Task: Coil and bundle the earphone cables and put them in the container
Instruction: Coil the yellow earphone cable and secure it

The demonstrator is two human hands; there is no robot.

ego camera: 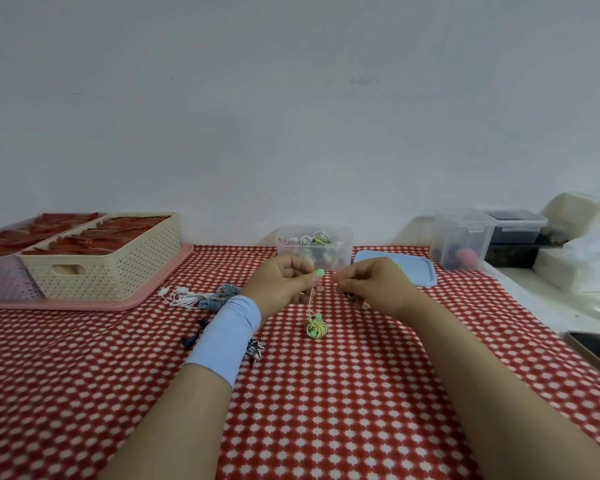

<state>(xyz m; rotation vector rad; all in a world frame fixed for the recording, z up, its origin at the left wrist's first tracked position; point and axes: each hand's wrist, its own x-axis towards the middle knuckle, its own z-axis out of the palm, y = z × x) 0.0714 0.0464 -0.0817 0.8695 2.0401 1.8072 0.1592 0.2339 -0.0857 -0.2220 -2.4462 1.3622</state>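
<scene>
**Red cloth [326, 410]: earphone [315, 326] may unravel**

The earphone dangled, loosely bundled, at six o'clock from the left hand [284, 282], whose fingers pinched its cable. The container [315, 247] stood at twelve. A slipped pinch would likely let the coil fall open. The right hand [371, 282] sat at three, fingers curled, hold unclear.

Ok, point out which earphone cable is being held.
The yellow-green cable, pinched by the left hand; the white cable, blue cable and striped cable lie loose.
</scene>
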